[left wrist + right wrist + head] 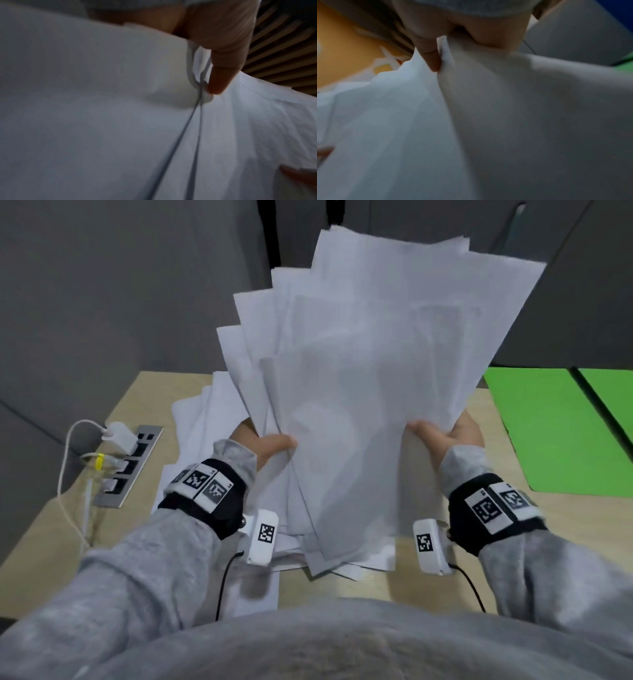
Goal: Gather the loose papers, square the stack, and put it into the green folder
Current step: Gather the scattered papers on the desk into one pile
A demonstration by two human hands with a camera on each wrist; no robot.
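Two hands, left hand point(265, 445) and right hand point(445, 433), grip fanned papers point(370, 378) with curled fingers point(221, 75). Below, a pale wooden table point(51, 529) carries the green folder point(548, 433) and a power strip point(132, 463). Grey walls point(102, 285) stand behind.

Fingers of the left hand point(263, 445) and right hand point(445, 433) hidden behind the fanned papers point(370, 378); only thumbs and palm edges visible from the head view. Far middle of the counter point(428, 583) covered by the raised sheets. Green folder point(555, 433) cut off at the right edge. Print on the sheets too faint to read. Both wrist views blurred and dim, filled with paper; sheet count not tellable. Sockets of the power strip point(132, 463) partly hidden by plugs.
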